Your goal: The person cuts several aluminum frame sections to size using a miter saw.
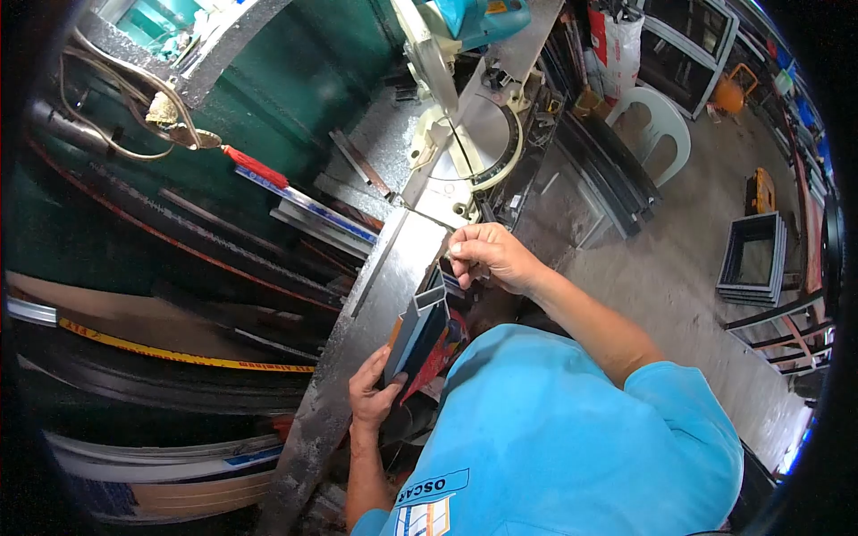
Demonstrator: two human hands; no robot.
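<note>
The left hand [374, 393] grips the near end of the aluminium profile [420, 332]. The right hand [490, 257] pinches its far end, just short of the mitre saw [465, 134].

A short profile [420, 332] lies over the long surface [357, 348], with the left hand [371, 393] at its near end and the right hand [490, 255] at its far end. Beyond them a mitre saw [465, 134] sits on the surface. To the right, a chair [660, 121] and stacked frames [755, 259] stand on the floor [679, 268].
</note>
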